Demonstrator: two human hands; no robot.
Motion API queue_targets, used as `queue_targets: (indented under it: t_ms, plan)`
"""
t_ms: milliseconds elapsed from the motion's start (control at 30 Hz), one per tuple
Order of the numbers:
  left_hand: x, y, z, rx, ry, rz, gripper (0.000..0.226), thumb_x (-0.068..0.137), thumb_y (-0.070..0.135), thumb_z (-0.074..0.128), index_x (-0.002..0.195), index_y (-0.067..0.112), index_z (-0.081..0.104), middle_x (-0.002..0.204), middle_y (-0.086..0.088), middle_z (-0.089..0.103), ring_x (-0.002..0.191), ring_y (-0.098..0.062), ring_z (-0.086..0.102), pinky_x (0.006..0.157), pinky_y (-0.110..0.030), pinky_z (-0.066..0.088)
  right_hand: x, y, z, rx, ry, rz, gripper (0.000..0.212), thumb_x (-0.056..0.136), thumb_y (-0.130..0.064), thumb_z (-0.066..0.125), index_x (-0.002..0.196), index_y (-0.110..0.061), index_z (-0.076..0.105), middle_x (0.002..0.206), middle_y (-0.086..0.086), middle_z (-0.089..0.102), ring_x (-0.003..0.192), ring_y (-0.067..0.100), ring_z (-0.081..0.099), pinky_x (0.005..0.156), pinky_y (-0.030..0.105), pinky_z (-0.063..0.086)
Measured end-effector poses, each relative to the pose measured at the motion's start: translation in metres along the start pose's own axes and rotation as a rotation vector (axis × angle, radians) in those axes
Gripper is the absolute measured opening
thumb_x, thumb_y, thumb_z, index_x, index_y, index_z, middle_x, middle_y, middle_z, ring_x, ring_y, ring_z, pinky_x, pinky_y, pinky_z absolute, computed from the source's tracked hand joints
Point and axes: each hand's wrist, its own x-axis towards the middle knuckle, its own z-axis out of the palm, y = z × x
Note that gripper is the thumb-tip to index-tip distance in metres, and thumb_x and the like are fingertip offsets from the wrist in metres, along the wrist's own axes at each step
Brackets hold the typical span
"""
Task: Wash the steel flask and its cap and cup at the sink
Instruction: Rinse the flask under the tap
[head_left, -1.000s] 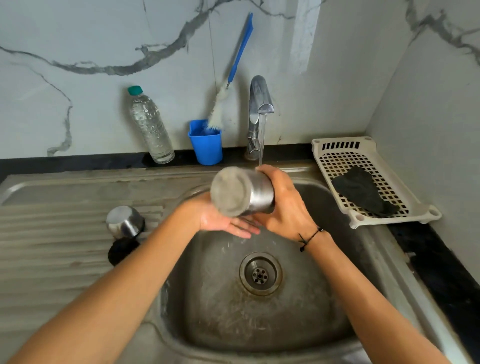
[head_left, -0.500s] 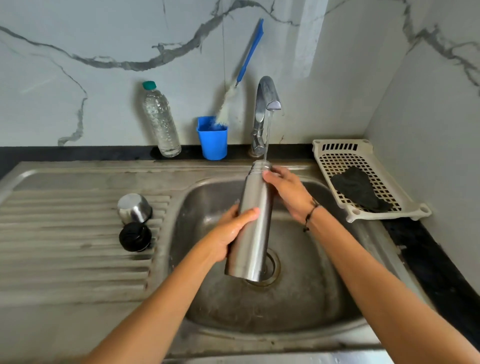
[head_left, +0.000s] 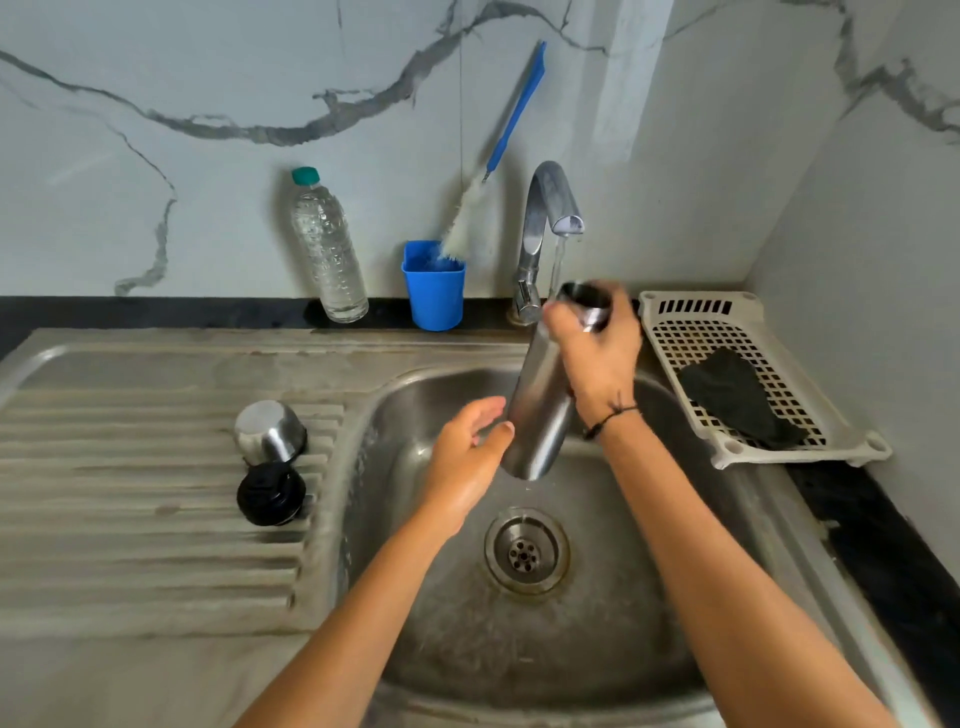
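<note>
Gripping the steel flask (head_left: 537, 410) near its neck, the right hand (head_left: 597, 358) has fingers curled round the upper body, flask mouth up and tilted toward 1 o'clock, right under the tap (head_left: 550, 218). Thin stream of water (head_left: 557, 260) drops from the spout to the flask's open mouth. Left hand (head_left: 462, 457) sits at 9 o'clock of the flask's lower half, fingers loose and spread, thumb tip just beside the steel wall; can't tell if it touches, but it's not wrapped round anything. Flask base hangs over the sink (head_left: 415, 415) basin, w/ the drain (head_left: 525, 553) at 6 o'clock below it.

Out on the drainboard (head_left: 130, 493), approx 9 o'clock from the hands, the steel cup (head_left: 270, 431) stands upside down on the ribs. Black cap (head_left: 270, 493) lies just beside it at 6 o'clock, touching or nearly so.

Back ledge, 11 o'clock: clear plastic bottle (head_left: 327, 249) w/ green top, upright. Next along, blue tumbler (head_left: 434, 286) w/ a bottle brush (head_left: 498, 150) leaning out of it, blue handle against the marble wall (head_left: 208, 78).

At 3 o'clock of the hands: white perforated tray (head_left: 670, 332) on the dark counter (head_left: 883, 545), a black cloth (head_left: 737, 400) lying in it.
</note>
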Motion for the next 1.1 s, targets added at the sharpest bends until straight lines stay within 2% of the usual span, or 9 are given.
queue_targets:
  t_ms: [133,267,400,533,633,733,833,933,1100]
  plan:
    - [0.007,0.007,0.003,0.006,0.023,0.049,0.03,0.093,0.007,0.055,0.123,0.014,0.059,0.118,0.008,0.059,0.118,-0.01,0.054,0.105,-0.027,0.04,-0.019,0.025,0.01,-0.12,-0.16,0.168,0.019,0.076,-0.022,0.072,0.087,-0.021,0.057,0.073,-0.008,0.058,0.066,0.007,0.054,0.064,0.023,0.046]
    - [0.015,0.009,0.009,-0.023,0.065,0.023,0.029,0.093,0.007,0.055,0.119,0.017,0.06,0.119,0.002,0.063,0.114,-0.011,0.057,0.104,-0.032,0.042,0.011,-0.014,0.006,-0.016,0.004,-0.082,0.023,0.074,-0.019,0.074,0.091,-0.019,0.058,0.075,-0.012,0.061,0.066,-0.004,0.055,0.064,0.012,0.046]
    - [0.016,0.017,0.012,-0.069,0.108,0.001,0.028,0.093,0.007,0.053,0.12,0.013,0.06,0.116,0.001,0.065,0.107,-0.009,0.059,0.101,-0.029,0.045,0.011,-0.012,0.013,-0.101,-0.223,0.135,0.02,0.069,-0.026,0.076,0.078,-0.017,0.06,0.07,-0.005,0.061,0.062,0.006,0.054,0.063,0.023,0.045]
    - [0.011,0.019,0.012,-0.108,0.123,-0.015,0.024,0.094,0.007,0.052,0.116,0.014,0.061,0.112,0.003,0.065,0.103,-0.006,0.06,0.094,-0.021,0.044,0.007,-0.014,0.008,-0.058,-0.06,-0.028,0.019,0.073,-0.02,0.074,0.08,-0.022,0.057,0.067,-0.012,0.059,0.057,-0.004,0.052,0.057,0.01,0.041]
    - [0.005,0.014,0.01,-0.12,0.157,-0.035,0.023,0.094,0.007,0.053,0.114,0.014,0.062,0.108,0.003,0.066,0.099,-0.005,0.061,0.085,-0.015,0.045,0.002,-0.018,0.011,-0.133,-0.151,0.03,0.018,0.072,-0.024,0.074,0.081,-0.012,0.063,0.065,-0.009,0.059,0.056,0.001,0.051,0.053,0.014,0.04]
    - [0.003,0.011,0.006,-0.115,0.182,-0.047,0.023,0.094,0.009,0.053,0.115,0.015,0.062,0.109,0.005,0.065,0.096,0.001,0.058,0.079,-0.01,0.042,-0.002,-0.015,0.006,-0.093,-0.07,-0.001,0.018,0.073,-0.021,0.073,0.084,-0.013,0.063,0.065,-0.009,0.06,0.058,0.001,0.053,0.052,0.007,0.038]
    - [0.003,0.009,0.005,-0.09,0.192,-0.065,0.024,0.095,0.012,0.053,0.117,0.015,0.063,0.107,0.007,0.063,0.091,0.007,0.055,0.078,-0.009,0.041,0.0,-0.014,0.003,-0.15,-0.081,0.014,0.016,0.072,-0.023,0.073,0.077,-0.013,0.062,0.061,-0.01,0.056,0.056,0.002,0.05,0.049,0.007,0.036]
    - [0.003,0.009,0.009,-0.104,0.19,-0.064,0.024,0.095,0.011,0.052,0.117,0.012,0.062,0.108,0.005,0.064,0.09,0.008,0.055,0.07,0.0,0.041,0.001,-0.011,0.006,-0.189,-0.107,0.034,0.019,0.073,-0.026,0.072,0.079,-0.015,0.059,0.063,-0.01,0.056,0.058,0.004,0.051,0.047,0.008,0.035]
    - [0.001,0.011,0.017,-0.106,0.164,-0.075,0.023,0.094,0.011,0.053,0.114,0.012,0.063,0.103,0.006,0.067,0.09,0.004,0.059,0.07,-0.003,0.043,0.007,-0.014,0.011,-0.24,-0.134,0.028,0.022,0.073,-0.03,0.072,0.076,-0.015,0.056,0.062,-0.008,0.054,0.057,0.007,0.048,0.049,0.017,0.034]
